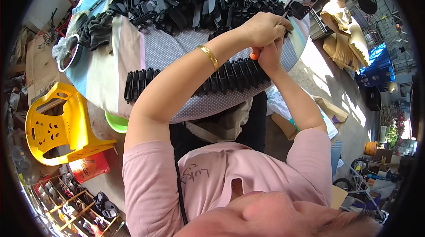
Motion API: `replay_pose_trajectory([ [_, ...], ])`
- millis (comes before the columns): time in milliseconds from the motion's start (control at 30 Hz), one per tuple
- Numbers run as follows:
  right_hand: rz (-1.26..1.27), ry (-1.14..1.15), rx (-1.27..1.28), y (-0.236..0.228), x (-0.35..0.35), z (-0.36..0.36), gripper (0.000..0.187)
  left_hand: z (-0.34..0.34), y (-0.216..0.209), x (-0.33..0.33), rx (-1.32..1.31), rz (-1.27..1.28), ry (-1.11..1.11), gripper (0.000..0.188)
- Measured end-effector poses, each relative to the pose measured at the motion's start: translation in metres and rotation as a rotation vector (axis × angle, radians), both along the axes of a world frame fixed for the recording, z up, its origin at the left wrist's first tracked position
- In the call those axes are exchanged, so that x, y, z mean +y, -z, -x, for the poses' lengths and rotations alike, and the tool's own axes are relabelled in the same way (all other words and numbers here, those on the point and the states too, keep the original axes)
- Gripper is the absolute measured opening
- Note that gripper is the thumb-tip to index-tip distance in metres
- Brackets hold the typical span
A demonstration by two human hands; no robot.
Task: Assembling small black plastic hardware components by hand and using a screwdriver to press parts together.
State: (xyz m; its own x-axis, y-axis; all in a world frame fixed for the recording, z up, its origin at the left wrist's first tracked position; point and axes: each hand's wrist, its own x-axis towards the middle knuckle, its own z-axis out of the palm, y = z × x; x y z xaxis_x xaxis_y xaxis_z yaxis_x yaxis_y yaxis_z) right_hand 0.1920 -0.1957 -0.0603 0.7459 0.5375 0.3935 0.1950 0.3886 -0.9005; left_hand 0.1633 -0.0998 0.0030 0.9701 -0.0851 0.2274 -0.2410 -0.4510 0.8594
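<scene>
Both hands meet at the right side of the round table, just beyond a row of black plastic parts (232,77) standing side by side. My left hand (262,29), with a gold bracelet at its wrist, is closed, and what its fingers grip is hidden. Close below it, my right hand (271,54) is closed around a tool whose orange handle end (254,55) pokes out to the left. A thin metal piece (283,15) shows by the left fingertips; I cannot tell which hand holds it. A large heap of loose black plastic parts (177,0) lies beyond the hands.
A phone (305,0) with a lit screen stands at the table's right edge. Dark gloves (95,29) and a white-rimmed bowl (70,55) lie at the left. A yellow plastic chair (66,124) stands left of the table, and brown sacks (343,44) stand to the right.
</scene>
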Motion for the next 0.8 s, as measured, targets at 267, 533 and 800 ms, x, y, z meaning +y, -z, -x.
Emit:
replay_pose_trajectory([
  [267,-0.044,-0.140,0.000,-0.004,0.001,0.007,0.016,0.013,-0.009,0.000,-0.034,0.006,-0.091,0.041],
  [533,-0.138,-0.124,0.106,0.008,0.001,0.007,0.015,0.008,-0.003,-0.004,0.013,-0.056,-0.071,0.039],
  [800,-0.100,-0.156,0.180,-0.002,0.014,0.015,0.028,0.013,-0.003,0.008,-0.011,0.040,-0.132,0.037],
])
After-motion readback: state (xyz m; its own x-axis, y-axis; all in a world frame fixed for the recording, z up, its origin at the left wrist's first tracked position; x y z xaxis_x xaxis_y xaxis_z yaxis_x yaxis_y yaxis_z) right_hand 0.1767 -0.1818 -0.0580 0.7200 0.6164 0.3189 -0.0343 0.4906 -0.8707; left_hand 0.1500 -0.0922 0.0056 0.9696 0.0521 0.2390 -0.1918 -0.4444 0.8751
